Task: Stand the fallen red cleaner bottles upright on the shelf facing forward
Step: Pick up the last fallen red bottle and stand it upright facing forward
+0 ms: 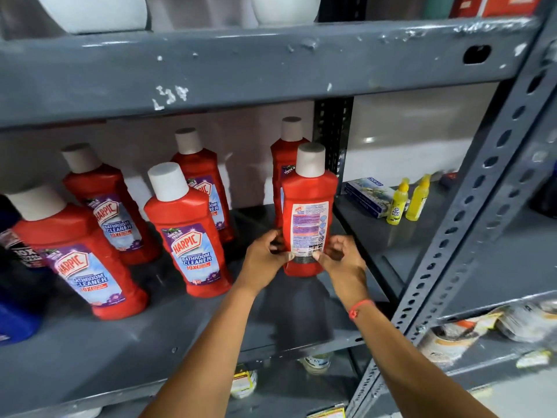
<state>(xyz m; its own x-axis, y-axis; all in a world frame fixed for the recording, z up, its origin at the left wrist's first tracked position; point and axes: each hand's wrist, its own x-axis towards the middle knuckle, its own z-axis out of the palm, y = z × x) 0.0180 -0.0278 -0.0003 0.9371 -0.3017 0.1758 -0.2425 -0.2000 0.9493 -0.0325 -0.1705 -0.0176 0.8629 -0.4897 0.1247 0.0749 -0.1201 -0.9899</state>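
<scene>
both hands pinch one red bottle near its base on the grey shelf.
left hand [265,254] and right hand [340,257] close on opposite lower sides of the held bottle [309,212], fingertips on its back label; a red thread band [360,307] circles the right wrist. that bottle stands upright on the shelf [150,351], back label to the camera, with another red bottle [286,158] just behind it. four more red bottles stand to the left, front labels showing: the nearest one [187,236], a rear one [200,179], a left-rear one [105,203] and a far-left one [78,257]. two small yellow bottles [407,200] and a blue-white box [369,196] sit on the shelf to the right.
</scene>
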